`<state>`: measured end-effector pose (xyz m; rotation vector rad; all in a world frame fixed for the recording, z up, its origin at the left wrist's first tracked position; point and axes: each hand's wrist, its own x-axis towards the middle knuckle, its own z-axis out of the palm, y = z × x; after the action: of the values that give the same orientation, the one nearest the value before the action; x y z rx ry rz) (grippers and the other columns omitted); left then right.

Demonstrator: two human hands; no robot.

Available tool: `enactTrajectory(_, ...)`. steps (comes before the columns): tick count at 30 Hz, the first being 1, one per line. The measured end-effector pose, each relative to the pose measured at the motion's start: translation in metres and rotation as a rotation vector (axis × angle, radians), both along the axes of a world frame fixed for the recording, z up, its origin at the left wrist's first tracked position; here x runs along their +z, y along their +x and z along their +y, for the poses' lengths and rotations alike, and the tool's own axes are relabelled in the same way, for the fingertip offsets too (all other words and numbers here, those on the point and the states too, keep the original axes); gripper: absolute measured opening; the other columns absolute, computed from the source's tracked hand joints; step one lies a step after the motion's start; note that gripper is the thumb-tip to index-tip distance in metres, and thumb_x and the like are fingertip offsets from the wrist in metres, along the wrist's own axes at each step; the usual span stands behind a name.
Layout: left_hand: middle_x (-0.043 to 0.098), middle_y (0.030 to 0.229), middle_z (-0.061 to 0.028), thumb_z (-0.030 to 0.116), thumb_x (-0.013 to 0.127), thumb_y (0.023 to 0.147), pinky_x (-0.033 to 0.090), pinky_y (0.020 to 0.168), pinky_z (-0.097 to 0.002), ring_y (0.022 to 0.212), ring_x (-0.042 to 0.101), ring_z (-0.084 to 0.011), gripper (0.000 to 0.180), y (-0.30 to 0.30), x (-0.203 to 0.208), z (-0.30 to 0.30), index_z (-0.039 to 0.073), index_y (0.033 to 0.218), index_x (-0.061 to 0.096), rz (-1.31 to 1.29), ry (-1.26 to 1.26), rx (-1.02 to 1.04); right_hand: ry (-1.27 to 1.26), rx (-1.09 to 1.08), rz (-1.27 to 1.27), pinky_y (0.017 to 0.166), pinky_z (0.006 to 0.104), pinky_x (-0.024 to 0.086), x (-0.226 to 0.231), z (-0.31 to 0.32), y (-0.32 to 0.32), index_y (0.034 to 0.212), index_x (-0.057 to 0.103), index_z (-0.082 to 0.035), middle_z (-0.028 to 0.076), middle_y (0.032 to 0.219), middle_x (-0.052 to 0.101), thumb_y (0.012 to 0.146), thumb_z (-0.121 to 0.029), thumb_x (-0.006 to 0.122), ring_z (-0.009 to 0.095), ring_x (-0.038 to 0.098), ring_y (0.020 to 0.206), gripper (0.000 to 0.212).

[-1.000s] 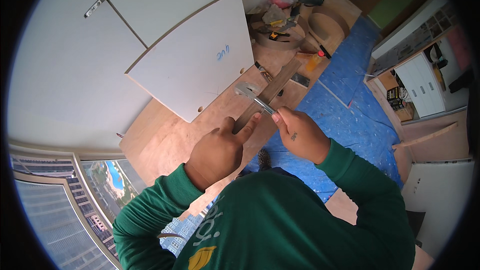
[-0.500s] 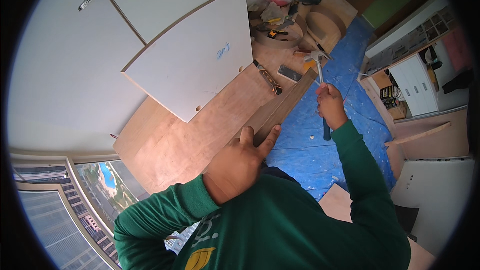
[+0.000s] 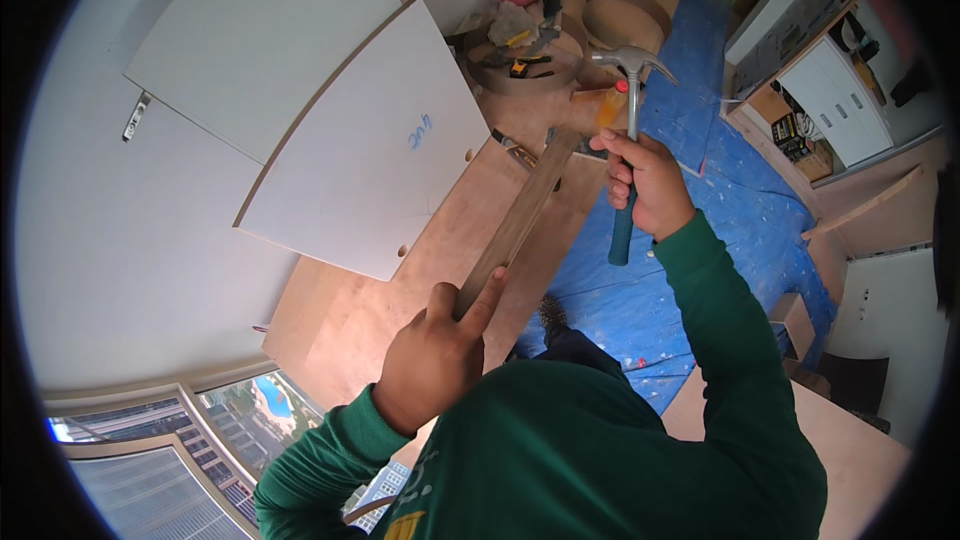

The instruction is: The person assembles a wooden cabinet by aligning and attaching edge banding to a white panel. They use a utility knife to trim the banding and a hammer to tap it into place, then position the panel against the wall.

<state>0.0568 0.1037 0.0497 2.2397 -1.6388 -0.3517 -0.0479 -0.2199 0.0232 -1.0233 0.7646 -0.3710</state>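
Hammer: the steel shaft (image 3: 634, 112) is held above the blue sheet's near edge, head uppermost, claw turned to the right, dark green grip hanging below the fist.
Right hand (image 3: 648, 185): the shaft is clasped by curled fingers just above the grip; one fingertip is pointed left, near the strip's far end.
Wood strip (image 3: 518, 222): it is held slantwise over the counter (image 3: 375, 315); whether it is rested on the plywood top cannot be told.
Left hand (image 3: 435, 355): the strip's near end is pinched, one digit laid along its right edge, another bent at its left.
White panel (image 3: 360, 150): it is stood on the counter, left of the strip, pierced by two round holes near its lower edge.
Utility knife (image 3: 512, 148): it is laid between panel and strip, partly covered by the strip.
Far end: a tape measure (image 3: 520, 67) and an orange bottle (image 3: 609, 108) with a red cap are placed there.
Floor: it is covered by a blue sheet (image 3: 650, 310).
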Motion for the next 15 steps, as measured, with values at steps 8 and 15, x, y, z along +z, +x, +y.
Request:
enactTrajectory(8, 0.054, 0.097, -0.0149, -0.003, 0.068, 0.087, 0.058, 0.06, -0.0447, 0.071, 0.065, -0.0309, 0.073, -0.011, 0.001, -0.007, 0.014, 0.157, 0.055, -0.04, 0.019, 0.04, 0.093, 0.137, -0.138, 0.047, 0.0284, 0.037, -0.011, 0.003, 0.02, 0.091, 0.056, -0.009, -0.003, 0.066, 0.047, 0.097, -0.015, 0.075, 0.009, 0.046, 0.052, 0.021)
enactTrajectory(15, 0.056, 0.097, -0.0139, -0.002, 0.07, 0.086, 0.057, 0.059, -0.0439, 0.07, 0.063, -0.0306, 0.075, -0.009, -0.001, -0.01, 0.015, 0.157, 0.055, -0.084, -0.015, 0.063, 0.168, 0.264, -0.146, 0.047, 0.0284, 0.038, -0.021, -0.011, 0.025, 0.098, 0.054, -0.009, -0.003, 0.067, 0.045, 0.102, -0.014, 0.071, 0.009, 0.046, 0.052, 0.018)
